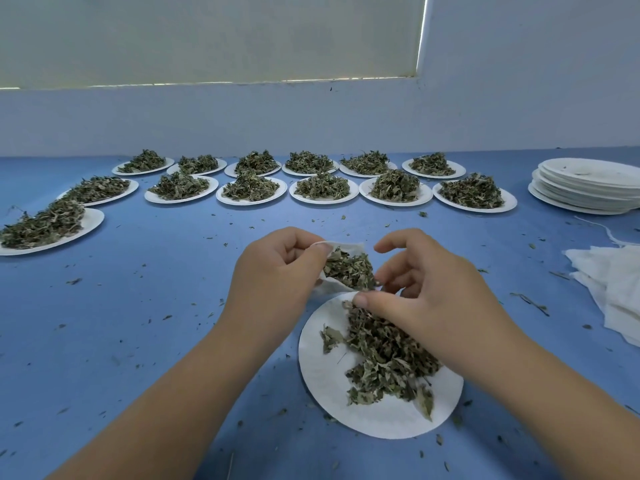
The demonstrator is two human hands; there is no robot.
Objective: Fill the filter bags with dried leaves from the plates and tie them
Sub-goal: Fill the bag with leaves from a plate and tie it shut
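Observation:
My left hand (pixel 277 275) pinches the rim of a white filter bag (pixel 341 249) and holds its mouth open; the bag is stuffed with dried green leaves (pixel 349 270). Just right of the bag, my right hand (pixel 426 289) hovers over the near white plate (pixel 322 379), thumb and curled fingers pinching leaves at the bag's mouth. A loose heap of dried leaves (pixel 384 358) lies on that plate, partly hidden under my right hand.
Several white plates heaped with leaves, such as one (pixel 251 189), stand in rows across the far side of the blue table (pixel 138 306). A stack of bare plates (pixel 585 187) sits far right, a pile of white filter bags (pixel 616 282) below it. Leaf crumbs litter the table.

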